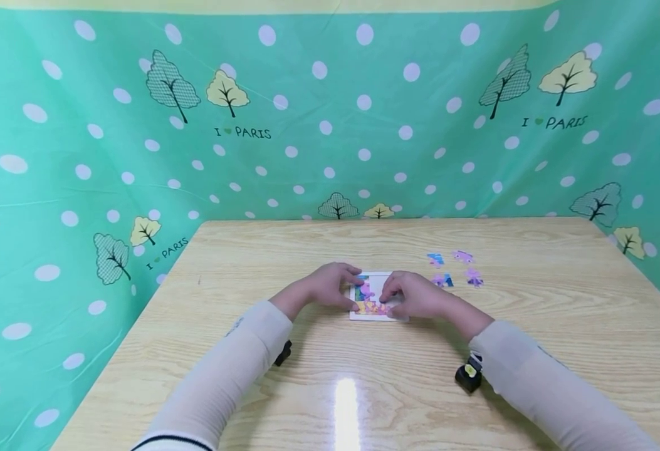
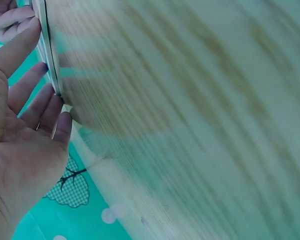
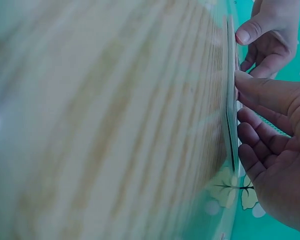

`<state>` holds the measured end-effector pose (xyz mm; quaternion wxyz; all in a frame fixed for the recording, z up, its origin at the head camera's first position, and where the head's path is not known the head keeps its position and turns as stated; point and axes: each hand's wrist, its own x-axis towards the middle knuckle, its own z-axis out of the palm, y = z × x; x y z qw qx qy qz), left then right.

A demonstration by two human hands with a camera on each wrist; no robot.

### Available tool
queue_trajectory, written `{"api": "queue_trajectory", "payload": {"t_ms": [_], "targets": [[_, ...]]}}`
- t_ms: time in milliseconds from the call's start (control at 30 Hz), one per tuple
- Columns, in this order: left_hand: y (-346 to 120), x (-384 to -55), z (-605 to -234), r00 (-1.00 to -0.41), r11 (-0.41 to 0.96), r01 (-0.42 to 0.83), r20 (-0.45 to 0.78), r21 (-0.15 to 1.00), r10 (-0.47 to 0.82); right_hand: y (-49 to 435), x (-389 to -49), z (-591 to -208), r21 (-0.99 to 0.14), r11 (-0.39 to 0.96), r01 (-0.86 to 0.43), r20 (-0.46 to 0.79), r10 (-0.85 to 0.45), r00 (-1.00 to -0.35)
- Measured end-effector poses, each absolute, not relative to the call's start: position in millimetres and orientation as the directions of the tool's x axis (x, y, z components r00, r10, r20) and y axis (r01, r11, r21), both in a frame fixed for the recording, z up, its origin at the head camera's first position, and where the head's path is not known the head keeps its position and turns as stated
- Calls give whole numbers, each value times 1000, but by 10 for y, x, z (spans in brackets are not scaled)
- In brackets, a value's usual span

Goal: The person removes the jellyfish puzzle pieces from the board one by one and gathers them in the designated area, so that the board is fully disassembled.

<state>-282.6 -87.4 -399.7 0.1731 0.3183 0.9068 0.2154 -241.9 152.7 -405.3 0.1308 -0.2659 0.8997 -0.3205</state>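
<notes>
A small jigsaw puzzle [image 1: 371, 307] lies in a white-bordered tray [image 1: 379, 317], its colourful pieces filling the left side and bottom. My left hand [image 1: 332, 285] rests at the tray's left side, thumb near the lower corner and fingers near the top. In the left wrist view, the fingertips [image 2: 55, 95] touch the tray's edge. From the right, my right hand [image 1: 417, 295] touches the puzzle with bent fingers and thumb, covering part of its right side. The right wrist view shows its thumb [image 3: 262, 90] on the tray, with the other fingertips beside the edge.
Several loose puzzle pieces [image 1: 442, 280] lie behind and to the right of the tray on the wooden table [image 1: 284, 250]. A black wrist camera [image 1: 468, 376] hangs below the right sleeve. A green dotted cloth [image 1: 330, 113] hangs behind the table.
</notes>
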Motion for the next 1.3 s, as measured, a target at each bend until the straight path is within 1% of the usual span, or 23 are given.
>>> {"api": "queue_trajectory", "payload": {"t_ms": [300, 633, 1000, 1133, 1300], "targets": [[-890, -2824, -4038, -750, 710, 492, -169, 503, 639, 1503, -2414, -4078, -624, 655, -426, -46, -575, -817], [-890, -2825, -4042, -753, 707, 481, -168, 518, 636, 1494, -2403, -4083, -627, 647, -433, -27, -574, -818], [-877, -2806, -4001, -744, 696, 503, -154, 512, 650, 1480, -2389, -4059, -633, 676, -378, -54, -526, -849], [-875, -2807, -4004, -740, 693, 509, -151, 510, 655, 1472, -2383, -4053, -667, 654, -356, -68, -529, -846], [-877, -2812, -4013, -740, 689, 499, -156, 526, 655, 1512, -2362, -4050, -742, 574, -345, -53, -564, -824]]}}
